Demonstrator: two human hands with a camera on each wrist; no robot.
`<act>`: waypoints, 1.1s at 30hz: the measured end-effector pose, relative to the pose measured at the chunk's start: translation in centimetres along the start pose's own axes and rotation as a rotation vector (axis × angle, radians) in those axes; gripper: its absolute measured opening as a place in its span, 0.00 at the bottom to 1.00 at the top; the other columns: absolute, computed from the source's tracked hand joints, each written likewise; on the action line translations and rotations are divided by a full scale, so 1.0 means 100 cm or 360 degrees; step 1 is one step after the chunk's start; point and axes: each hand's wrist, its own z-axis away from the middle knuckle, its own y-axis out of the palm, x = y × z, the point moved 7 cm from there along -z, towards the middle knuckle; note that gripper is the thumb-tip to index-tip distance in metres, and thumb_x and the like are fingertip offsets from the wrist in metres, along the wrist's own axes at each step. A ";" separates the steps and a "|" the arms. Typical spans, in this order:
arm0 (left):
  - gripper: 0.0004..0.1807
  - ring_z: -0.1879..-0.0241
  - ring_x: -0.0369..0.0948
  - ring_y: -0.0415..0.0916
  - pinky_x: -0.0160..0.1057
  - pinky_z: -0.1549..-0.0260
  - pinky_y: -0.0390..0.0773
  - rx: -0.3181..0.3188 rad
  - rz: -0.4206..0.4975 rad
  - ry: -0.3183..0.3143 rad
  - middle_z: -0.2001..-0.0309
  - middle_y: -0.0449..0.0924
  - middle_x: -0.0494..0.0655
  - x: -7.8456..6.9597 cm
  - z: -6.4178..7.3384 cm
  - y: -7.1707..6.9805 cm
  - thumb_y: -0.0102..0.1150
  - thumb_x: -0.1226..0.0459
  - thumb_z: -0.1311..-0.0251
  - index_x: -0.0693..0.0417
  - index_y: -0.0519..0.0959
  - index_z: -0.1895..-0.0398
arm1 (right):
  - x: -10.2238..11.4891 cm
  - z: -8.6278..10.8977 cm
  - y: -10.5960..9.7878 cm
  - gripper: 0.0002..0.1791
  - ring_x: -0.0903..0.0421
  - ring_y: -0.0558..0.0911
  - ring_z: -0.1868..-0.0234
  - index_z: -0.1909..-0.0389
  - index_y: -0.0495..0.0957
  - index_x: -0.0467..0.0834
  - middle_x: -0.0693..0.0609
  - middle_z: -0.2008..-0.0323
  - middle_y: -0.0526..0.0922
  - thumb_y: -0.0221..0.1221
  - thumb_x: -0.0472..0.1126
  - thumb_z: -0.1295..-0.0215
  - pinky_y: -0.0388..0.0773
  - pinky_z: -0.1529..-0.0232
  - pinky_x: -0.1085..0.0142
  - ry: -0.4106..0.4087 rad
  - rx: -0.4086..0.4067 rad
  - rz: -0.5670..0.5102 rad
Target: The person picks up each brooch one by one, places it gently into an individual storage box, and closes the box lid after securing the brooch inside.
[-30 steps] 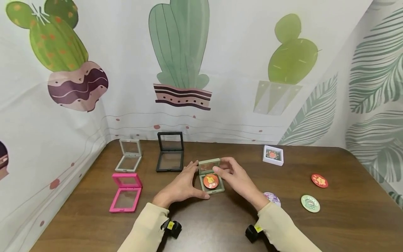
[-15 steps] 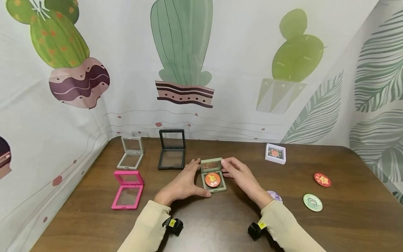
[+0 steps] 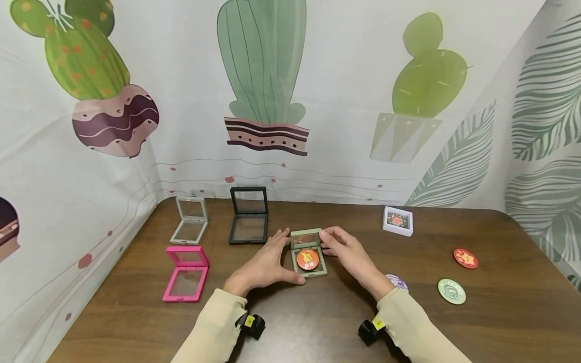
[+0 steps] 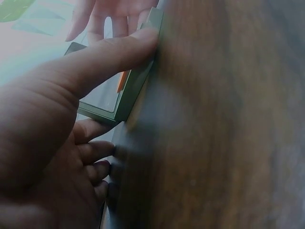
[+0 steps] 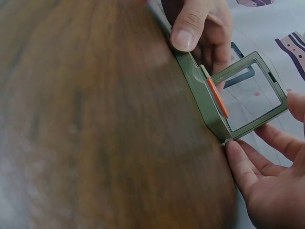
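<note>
A small green hinged display case (image 3: 313,275) rests on the table in front of me, its clear-windowed lid (image 5: 257,126) raised at the back. Inside the base lies a round orange badge (image 3: 307,259) with a yellow thumbs-up; the right wrist view shows the badge (image 5: 218,98) edge-on. My left hand (image 3: 265,264) grips the case, thumb on the front edge, fingers along the left side toward the back. At the lid's right edge, my right hand (image 3: 347,249) holds it, thumb near the top corner and fingers behind and below.
Open pink (image 3: 181,299), black (image 3: 247,242) and pale grey (image 3: 183,242) cases stand to the left. A white case (image 3: 398,231) with a badge sits back right. Red (image 3: 466,258), light green (image 3: 452,291) and purple (image 3: 399,281) badges lie right, the purple one partly behind my right wrist.
My right thumb has moved from the front of the lid out to its right edge. The left hand keeps its grip, and the head view has shifted slightly.
</note>
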 end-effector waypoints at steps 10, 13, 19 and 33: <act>0.57 0.16 0.56 0.39 0.62 0.22 0.49 0.0016 0.0006 0.0011 0.16 0.50 0.59 -0.002 -0.002 0.002 0.86 0.50 0.54 0.63 0.67 0.23 | -0.002 0.000 -0.004 0.23 0.46 0.83 0.43 0.40 0.79 0.35 0.40 0.43 0.84 0.56 0.52 0.17 0.81 0.39 0.53 0.0013 -0.0006 -0.0002; 0.57 0.16 0.56 0.40 0.61 0.22 0.47 0.0011 0.0008 0.0021 0.16 0.50 0.59 -0.002 -0.003 0.002 0.86 0.50 0.54 0.63 0.68 0.23 | -0.001 0.001 -0.005 0.23 0.45 0.83 0.43 0.40 0.80 0.36 0.40 0.43 0.83 0.56 0.52 0.17 0.81 0.38 0.52 0.0019 -0.0014 0.0000; 0.56 0.16 0.56 0.40 0.61 0.22 0.47 0.0004 0.0013 -0.0002 0.16 0.50 0.59 0.001 0.000 0.001 0.87 0.52 0.55 0.64 0.68 0.24 | -0.001 0.001 -0.001 0.23 0.46 0.83 0.43 0.41 0.80 0.37 0.42 0.43 0.83 0.56 0.54 0.17 0.81 0.38 0.52 0.0026 0.0008 -0.0012; 0.55 0.16 0.57 0.40 0.63 0.22 0.48 0.0013 0.0007 0.0039 0.16 0.50 0.60 0.001 0.001 0.000 0.87 0.52 0.55 0.62 0.70 0.25 | -0.001 0.001 -0.002 0.23 0.46 0.84 0.43 0.43 0.80 0.37 0.41 0.42 0.82 0.56 0.55 0.18 0.78 0.36 0.50 0.0052 0.0045 -0.0064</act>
